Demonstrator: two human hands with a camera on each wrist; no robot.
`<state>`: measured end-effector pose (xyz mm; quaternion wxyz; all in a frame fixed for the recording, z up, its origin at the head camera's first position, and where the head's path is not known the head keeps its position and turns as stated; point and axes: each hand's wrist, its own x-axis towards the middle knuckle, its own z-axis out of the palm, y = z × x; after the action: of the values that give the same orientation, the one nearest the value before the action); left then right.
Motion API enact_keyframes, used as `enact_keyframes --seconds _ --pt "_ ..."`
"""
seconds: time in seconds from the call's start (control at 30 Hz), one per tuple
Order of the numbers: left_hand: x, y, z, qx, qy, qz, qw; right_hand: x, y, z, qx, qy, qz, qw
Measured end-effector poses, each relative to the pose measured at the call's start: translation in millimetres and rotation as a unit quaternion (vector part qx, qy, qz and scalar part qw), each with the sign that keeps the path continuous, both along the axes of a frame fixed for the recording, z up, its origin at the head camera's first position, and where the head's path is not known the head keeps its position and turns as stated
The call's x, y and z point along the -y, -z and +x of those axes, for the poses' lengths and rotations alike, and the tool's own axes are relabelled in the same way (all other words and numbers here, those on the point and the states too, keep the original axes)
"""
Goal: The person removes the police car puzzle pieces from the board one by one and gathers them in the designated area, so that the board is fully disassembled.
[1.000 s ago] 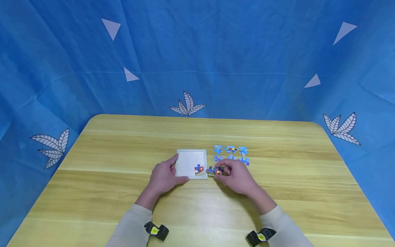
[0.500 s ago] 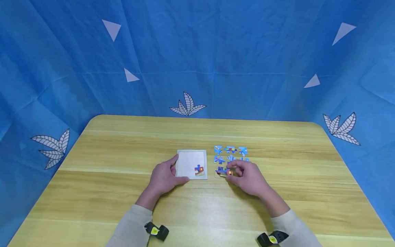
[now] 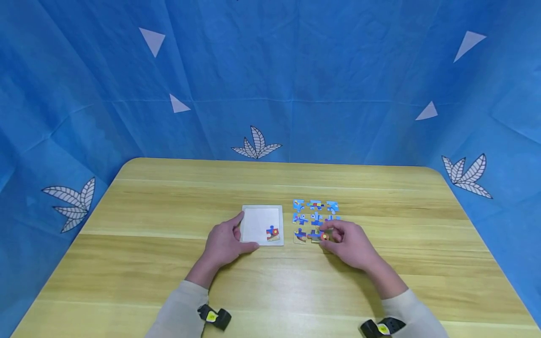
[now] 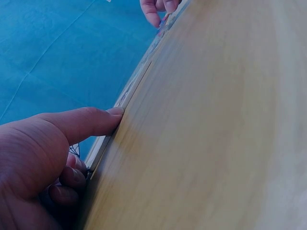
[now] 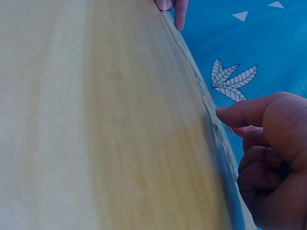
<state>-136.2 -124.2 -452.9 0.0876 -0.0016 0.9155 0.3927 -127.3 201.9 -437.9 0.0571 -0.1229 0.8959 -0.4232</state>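
In the head view, my left hand holds the white square puzzle tray at its left side, thumb along the near edge and a finger at the far left. One puzzle piece with a red wheel lies in the tray's near right corner. My right hand pinches a blue puzzle piece with a red-yellow wheel between thumb and fingers, low over the front row of loose pieces. It partly covers another piece. In the left wrist view, the left thumb presses the tray's edge.
Loose blue puzzle pieces lie in rows right of the tray, some partly behind the right hand. A front-row piece sits left of the held one. The wooden table ends at a blue curtain.
My right hand has moved right with the pinched puzzle piece, away from the tray and across the front row of loose pieces. The left hand and tray have stayed in place.
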Motion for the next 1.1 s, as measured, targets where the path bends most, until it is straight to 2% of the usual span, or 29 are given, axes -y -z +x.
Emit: enact_keyframes --seconds 0.4,0.73,1.1 --pt "-0.3 0.5 -0.3 0.004 0.0 -0.003 1.0 -5 2.6 1.3 0.008 -0.012 0.003 0.9999" --pt "-0.2 -0.5 -0.1 0.004 -0.003 -0.004 1.0 -3 2.6 1.9 0.0 -0.006 0.008 1.0" --pt "0.6 -1.1 0.7 0.006 -0.003 0.003 1.0 26 2.5 2.1 -0.012 -0.004 -0.016 0.9998"
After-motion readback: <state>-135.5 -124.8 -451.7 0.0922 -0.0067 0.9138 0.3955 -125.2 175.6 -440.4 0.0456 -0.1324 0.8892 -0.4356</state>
